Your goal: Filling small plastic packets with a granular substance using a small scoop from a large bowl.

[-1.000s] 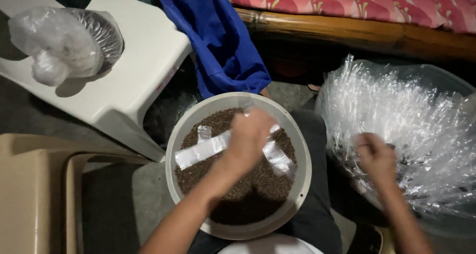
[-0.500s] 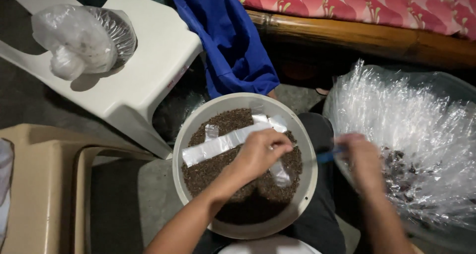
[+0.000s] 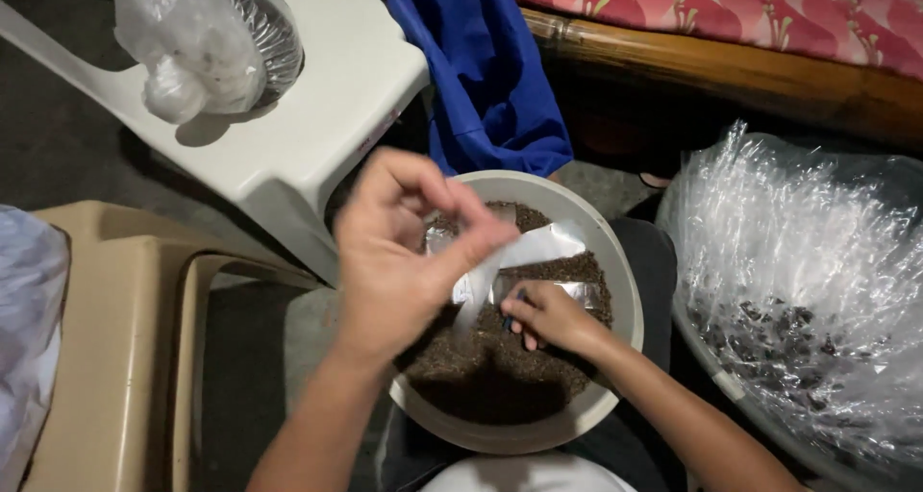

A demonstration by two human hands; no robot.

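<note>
— The fingers?
— Left hand point(image 3: 399, 257) fingers pinched on a clear narrow plastic sleeve point(image 3: 500, 266), raised over the bowl point(image 3: 620, 290); right hand point(image 3: 548, 317) curled on something small and dark, low on the brown grains point(image 3: 481, 367).
— Its long axis?
— Slanting up to the right; the left is nearer.

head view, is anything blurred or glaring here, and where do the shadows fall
Head view: the left hand, raised close to the camera, looks soft and slightly smeared; the right hand down in the round pale bowl of dark brown grains is sharper. Bright glare streaks the heap of clear plastic sleeves. A dark shadow covers the grains at the bowl's near side, and the floor at left is dim.
</note>
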